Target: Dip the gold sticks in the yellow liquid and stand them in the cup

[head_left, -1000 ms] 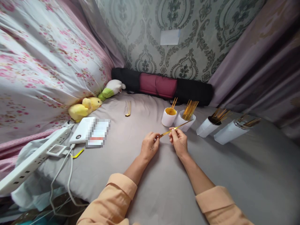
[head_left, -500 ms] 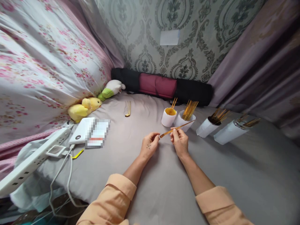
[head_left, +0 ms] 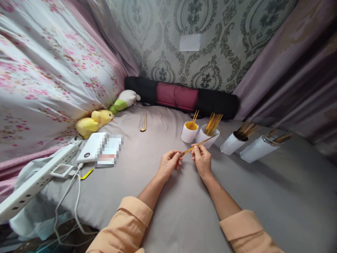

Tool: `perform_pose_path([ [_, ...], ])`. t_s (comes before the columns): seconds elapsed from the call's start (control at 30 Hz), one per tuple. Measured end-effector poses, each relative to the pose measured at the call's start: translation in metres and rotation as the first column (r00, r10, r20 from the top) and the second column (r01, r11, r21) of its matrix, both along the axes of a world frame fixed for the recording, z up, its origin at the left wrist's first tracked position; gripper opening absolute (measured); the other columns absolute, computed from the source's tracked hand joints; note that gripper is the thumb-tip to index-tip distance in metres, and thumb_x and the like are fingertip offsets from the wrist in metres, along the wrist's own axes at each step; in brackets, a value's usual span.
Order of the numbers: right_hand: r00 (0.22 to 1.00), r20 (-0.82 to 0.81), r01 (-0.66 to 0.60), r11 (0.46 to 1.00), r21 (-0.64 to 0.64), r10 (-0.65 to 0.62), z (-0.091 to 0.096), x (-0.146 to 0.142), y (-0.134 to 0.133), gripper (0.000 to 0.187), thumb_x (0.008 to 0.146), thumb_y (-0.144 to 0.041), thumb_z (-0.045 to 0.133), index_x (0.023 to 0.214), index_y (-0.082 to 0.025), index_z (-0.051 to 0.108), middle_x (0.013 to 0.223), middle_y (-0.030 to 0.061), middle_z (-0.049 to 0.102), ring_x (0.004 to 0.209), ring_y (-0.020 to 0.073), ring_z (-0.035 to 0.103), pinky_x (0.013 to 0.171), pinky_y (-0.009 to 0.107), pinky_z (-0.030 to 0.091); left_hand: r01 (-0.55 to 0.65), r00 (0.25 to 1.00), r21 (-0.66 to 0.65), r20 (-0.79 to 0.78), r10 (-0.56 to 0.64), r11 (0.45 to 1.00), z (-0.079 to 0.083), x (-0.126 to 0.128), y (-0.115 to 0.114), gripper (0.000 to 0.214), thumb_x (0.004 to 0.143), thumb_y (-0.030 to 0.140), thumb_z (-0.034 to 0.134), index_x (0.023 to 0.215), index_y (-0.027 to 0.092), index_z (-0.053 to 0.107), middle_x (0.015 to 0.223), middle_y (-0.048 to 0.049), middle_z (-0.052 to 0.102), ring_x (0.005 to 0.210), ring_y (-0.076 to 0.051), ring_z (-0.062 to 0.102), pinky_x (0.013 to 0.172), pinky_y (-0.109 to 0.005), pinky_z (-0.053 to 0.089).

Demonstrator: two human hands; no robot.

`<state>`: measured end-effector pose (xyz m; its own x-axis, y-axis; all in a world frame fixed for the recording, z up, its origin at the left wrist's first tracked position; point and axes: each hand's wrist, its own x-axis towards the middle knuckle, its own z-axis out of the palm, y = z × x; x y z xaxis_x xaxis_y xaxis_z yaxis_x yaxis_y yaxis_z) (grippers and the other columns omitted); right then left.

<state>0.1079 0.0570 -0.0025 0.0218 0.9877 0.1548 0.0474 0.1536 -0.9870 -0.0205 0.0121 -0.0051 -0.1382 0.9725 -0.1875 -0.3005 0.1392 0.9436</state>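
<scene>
Between my two hands is a slender amber-brown stick, broader at its dark left end and tapering to a thin point at upper right. Whether it is one piece or a few laid together I cannot tell. My left hand pinches the dark end with thumb and fingers. My right hand grips it near the middle, thumb against finger. Just beyond the tapered end stands a white cup full of similar sticks. Left of it, another white cup with a yellow inside holds a few sticks.
Two more white containers, one dark inside and one taller and tilted, hold sticks at right. A few golden sticks lie on the grey sheet. Plush toys, a power bank and a power strip are left.
My left hand has moved slightly right and its fingers have closed on the dark end of the stick. My right hand stays almost still.
</scene>
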Motion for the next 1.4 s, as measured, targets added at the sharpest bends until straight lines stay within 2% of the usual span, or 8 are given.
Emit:
perform_pose_path([
  [0.43, 1.000, 0.018, -0.021, 1.000, 0.019, 0.020, 0.0013, -0.0001, -0.0003, 0.031, 0.083, -0.045, 0.046, 0.083, -0.016, 0.057, 0.055, -0.0044, 0.043, 0.043, 0.0058, 0.037, 0.040, 0.018, 0.031, 0.184, 0.967, -0.056, 0.192, -0.170, 0.981, -0.0009, 0.0018, -0.0028, 0.035, 0.072, 0.040, 0.061, 0.091, 0.011, 0.056, 0.067, -0.0043, 0.060, 0.047, -0.007, 0.051, 0.041, -0.018, 0.036],
  [0.67, 0.998, 0.066, -0.025, 0.998, 0.050, 0.022, 0.0009, 0.0011, -0.0003, 0.032, 0.084, -0.045, 0.044, 0.082, -0.016, 0.057, 0.054, -0.0047, 0.042, 0.044, 0.0063, 0.037, 0.042, 0.019, 0.031, 0.261, 0.939, -0.057, 0.247, -0.239, 0.964, 0.0028, 0.0010, -0.0046, 0.036, 0.069, 0.040, 0.063, 0.090, 0.011, 0.055, 0.066, -0.0037, 0.060, 0.045, -0.006, 0.050, 0.039, -0.017, 0.033],
  [1.0, 0.997, 0.077, 0.005, 0.998, 0.056, -0.009, 0.0011, -0.0003, -0.0010, 0.035, 0.082, -0.048, 0.044, 0.079, -0.017, 0.057, 0.053, -0.0047, 0.042, 0.044, 0.0074, 0.038, 0.043, 0.020, 0.031, 0.265, 0.934, -0.097, 0.273, -0.230, 0.959, 0.0063, -0.0008, -0.0061, 0.042, 0.065, 0.040, 0.067, 0.095, 0.012, 0.056, 0.065, -0.0025, 0.059, 0.045, -0.006, 0.049, 0.041, -0.018, 0.029],
  [1.4, 0.995, 0.083, 0.047, 0.998, 0.036, -0.050, 0.0020, 0.0019, 0.0001, 0.037, 0.080, -0.050, 0.046, 0.081, -0.016, 0.060, 0.053, -0.0044, 0.045, 0.042, 0.0071, 0.038, 0.041, 0.019, 0.031, 0.281, 0.928, -0.115, 0.286, -0.239, 0.953, 0.0040, -0.0032, -0.0065, 0.038, 0.066, 0.036, 0.067, 0.094, 0.011, 0.056, 0.063, -0.0006, 0.057, 0.045, -0.005, 0.046, 0.041, -0.018, 0.028],
])
